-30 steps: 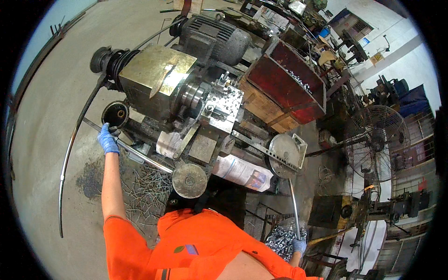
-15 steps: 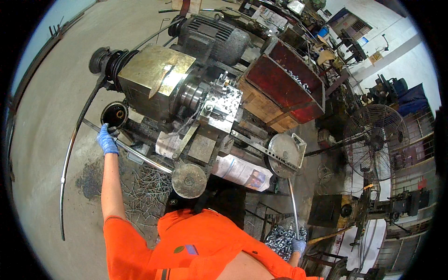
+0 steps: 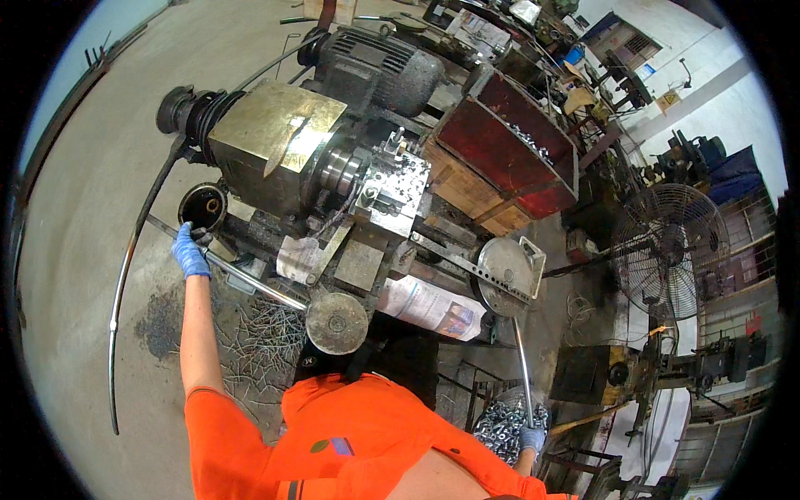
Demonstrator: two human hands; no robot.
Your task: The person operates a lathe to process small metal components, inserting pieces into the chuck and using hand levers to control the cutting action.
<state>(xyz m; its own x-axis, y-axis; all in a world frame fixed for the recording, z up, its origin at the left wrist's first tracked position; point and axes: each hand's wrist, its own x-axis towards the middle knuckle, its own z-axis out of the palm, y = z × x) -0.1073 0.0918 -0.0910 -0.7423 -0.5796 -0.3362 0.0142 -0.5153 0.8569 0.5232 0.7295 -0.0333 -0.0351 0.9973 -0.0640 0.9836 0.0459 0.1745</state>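
Note:
At the left, my left hand [image 3: 192, 252], in a blue glove, is closed round a long metal lever [image 3: 262, 287] that runs down to a round plate [image 3: 337, 323] at the front of the machine. Just beyond these fingers is a round dark cup [image 3: 202, 207]. At the lower right, my gloved right hand [image 3: 531, 438] is closed on the lower end of a second steel lever [image 3: 523, 362], which slants up to a larger round disc [image 3: 505, 271]. In the middle, a shiny chuck [image 3: 340, 171] faces a metal tool block [image 3: 392, 192] strewn with chips.
A brass-coloured housing [image 3: 275, 125] and an electric motor [image 3: 379, 71] stand behind the levers. A red bin [image 3: 500, 142] sits at the back right. A basket of metal parts [image 3: 500, 429] is beside my right hand. A standing fan [image 3: 671, 250] is farther right; thin scrap [image 3: 262, 342] covers the floor.

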